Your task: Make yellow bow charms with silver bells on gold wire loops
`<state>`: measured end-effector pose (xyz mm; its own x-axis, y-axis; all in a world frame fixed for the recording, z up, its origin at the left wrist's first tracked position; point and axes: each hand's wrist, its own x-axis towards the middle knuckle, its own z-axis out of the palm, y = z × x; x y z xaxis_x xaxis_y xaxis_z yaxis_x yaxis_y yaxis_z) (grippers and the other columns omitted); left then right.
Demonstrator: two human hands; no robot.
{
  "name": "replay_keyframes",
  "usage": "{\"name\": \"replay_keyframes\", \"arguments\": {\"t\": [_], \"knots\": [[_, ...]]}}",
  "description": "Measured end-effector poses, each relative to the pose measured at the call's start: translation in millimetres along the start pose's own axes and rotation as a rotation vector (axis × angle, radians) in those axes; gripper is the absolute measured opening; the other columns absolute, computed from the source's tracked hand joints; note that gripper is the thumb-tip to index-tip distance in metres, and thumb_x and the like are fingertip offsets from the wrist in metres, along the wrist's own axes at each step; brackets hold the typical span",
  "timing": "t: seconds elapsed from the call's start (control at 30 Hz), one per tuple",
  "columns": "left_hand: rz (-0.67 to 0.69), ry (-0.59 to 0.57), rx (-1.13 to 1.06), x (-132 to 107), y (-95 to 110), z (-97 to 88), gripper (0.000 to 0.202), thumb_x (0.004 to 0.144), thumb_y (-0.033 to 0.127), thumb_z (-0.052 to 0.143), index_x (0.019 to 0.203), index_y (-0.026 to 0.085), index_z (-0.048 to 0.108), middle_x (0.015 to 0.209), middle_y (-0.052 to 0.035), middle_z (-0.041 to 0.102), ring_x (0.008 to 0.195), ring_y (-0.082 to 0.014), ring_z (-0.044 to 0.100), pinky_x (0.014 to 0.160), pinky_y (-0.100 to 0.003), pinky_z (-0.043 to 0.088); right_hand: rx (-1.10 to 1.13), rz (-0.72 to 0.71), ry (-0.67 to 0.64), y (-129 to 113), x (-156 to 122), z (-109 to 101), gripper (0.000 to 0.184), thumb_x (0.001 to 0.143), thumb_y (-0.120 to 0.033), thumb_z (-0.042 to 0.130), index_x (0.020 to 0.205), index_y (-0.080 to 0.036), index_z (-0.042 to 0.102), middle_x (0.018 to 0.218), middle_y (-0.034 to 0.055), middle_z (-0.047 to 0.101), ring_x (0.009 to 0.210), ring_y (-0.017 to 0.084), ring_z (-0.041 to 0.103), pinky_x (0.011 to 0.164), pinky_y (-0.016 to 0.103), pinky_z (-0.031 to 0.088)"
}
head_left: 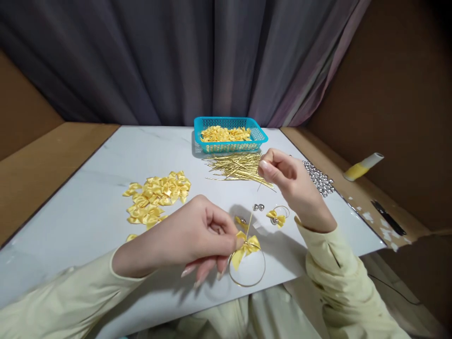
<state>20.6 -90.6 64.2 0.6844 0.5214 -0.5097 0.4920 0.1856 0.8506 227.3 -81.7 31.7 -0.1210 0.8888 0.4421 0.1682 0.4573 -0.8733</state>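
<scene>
My left hand (208, 235) pinches a yellow satin bow (251, 244) between thumb and forefinger, its other fingers curled loosely below. From the bow hangs a round loop of thin gold cord (247, 286). A strand of the cord rises from the knot toward my right hand (287, 179), which is raised above with thumb and forefinger closed on its end; the upper stretch is faint. Just behind the held bow lies another yellow bow with a silver bell (243, 220), partly hidden. A pair of silver bells (259, 207) and a finished-looking bow with bell and loop (276, 218) rest under my right hand.
Loose yellow bows (158, 193) are heaped at left. Gold cords (233, 165) lie in front of a blue basket (231, 147) holding yellow pieces. Silver bells (319, 179) are piled at right. A yellow-and-clear tube (363, 167) and a black cutter (388, 217) lie on the right-hand ledge.
</scene>
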Motion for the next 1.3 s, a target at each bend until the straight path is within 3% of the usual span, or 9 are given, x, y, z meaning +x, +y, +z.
{"name": "replay_keyframes", "arguments": {"t": [0.27,0.5,0.73,1.0,1.3], "knots": [[-0.047,-0.011,0.045,0.2,2.1,0.0,0.022,0.077,0.017,0.06,0.055,0.016,0.06,0.047,0.0048,0.061,0.032,-0.0035,0.049,0.029,-0.008,0.032,-0.071,-0.024,0.072,15.4,21.0,-17.6,0.04,0.087,-0.048,0.059,0.066,-0.022,0.039,0.063,-0.0041,0.034,0.059,0.012,0.03,0.054,0.028,0.024],[-0.032,-0.029,0.031,0.8,-1.7,-0.4,0.025,0.078,0.02,0.06,0.054,0.016,0.059,0.046,0.0052,0.06,0.031,-0.0034,0.047,0.028,-0.008,0.031,-0.144,-0.049,0.086,8.7,32.5,-24.3,0.038,0.089,-0.04,0.059,0.064,-0.023,0.036,0.062,-0.0032,0.034,0.058,0.012,0.032,0.054,0.029,0.025],[-0.023,-0.045,0.007,1.1,0.4,1.4,0.021,0.074,0.015,0.061,0.054,0.017,0.06,0.046,0.0055,0.061,0.031,-0.0035,0.048,0.029,-0.008,0.032,-0.188,-0.089,0.143,2.8,48.3,-34.7,0.032,0.089,-0.022,0.057,0.061,-0.022,0.04,0.06,-0.0028,0.037,0.057,0.012,0.034,0.054,0.029,0.026],[-0.016,-0.034,-0.002,1.3,1.2,0.9,0.02,0.072,0.013,0.06,0.052,0.017,0.06,0.044,0.0058,0.06,0.03,-0.0042,0.047,0.028,-0.009,0.032,-0.189,-0.056,0.191,4.9,61.1,-39.1,0.035,0.091,-0.018,0.057,0.059,-0.021,0.043,0.057,-0.0035,0.041,0.054,0.011,0.035,0.053,0.028,0.026],[-0.013,-0.037,0.009,3.4,0.5,0.5,0.022,0.074,0.014,0.06,0.052,0.017,0.06,0.044,0.0061,0.06,0.03,-0.0041,0.047,0.028,-0.009,0.032,-0.183,-0.048,0.159,5.3,65.0,-41.7,0.037,0.088,-0.029,0.061,0.057,-0.022,0.041,0.057,-0.0035,0.039,0.053,0.009,0.035,0.052,0.029,0.029]]}}
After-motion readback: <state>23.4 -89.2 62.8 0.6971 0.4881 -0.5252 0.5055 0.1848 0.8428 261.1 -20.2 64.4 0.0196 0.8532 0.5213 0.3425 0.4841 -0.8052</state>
